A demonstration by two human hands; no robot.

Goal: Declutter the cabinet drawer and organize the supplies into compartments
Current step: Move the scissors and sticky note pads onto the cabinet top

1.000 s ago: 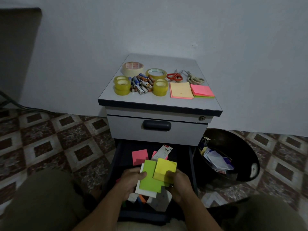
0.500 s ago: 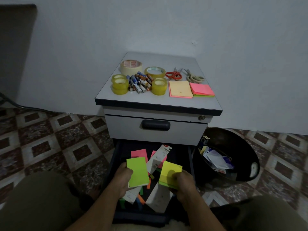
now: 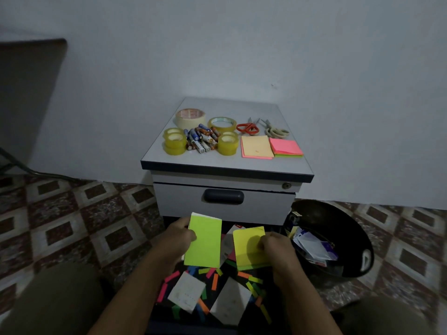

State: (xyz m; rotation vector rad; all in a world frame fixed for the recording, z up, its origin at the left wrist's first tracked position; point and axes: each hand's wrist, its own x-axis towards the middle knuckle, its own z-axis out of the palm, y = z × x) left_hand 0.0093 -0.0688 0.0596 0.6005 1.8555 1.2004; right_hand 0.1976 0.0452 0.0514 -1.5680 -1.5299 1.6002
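Left hand (image 3: 180,234): clamped on the green note pad (image 3: 204,240) at its left edge.
Right hand (image 3: 275,245): clamped on the yellow note pad (image 3: 250,247) at its right edge.
Pads: held side by side, apart, above the open drawer (image 3: 164,315).
Drawer contents: coloured strips (image 3: 214,281) and 2 white papers (image 3: 187,292) were scattered.

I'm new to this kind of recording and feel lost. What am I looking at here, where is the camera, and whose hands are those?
There is no machine here. A person works with bare hands, and the camera sits on their head, looking forward and down, so you see their own arms. The left hand holds a green pad and the right hand holds a yellow pad. Both are above an open drawer strewn with coloured paper strips and white cards. On the cabinet top lie tape rolls, batteries, two pairs of scissors and stacks of sticky notes. A black bin holding paper scraps stands to the right.
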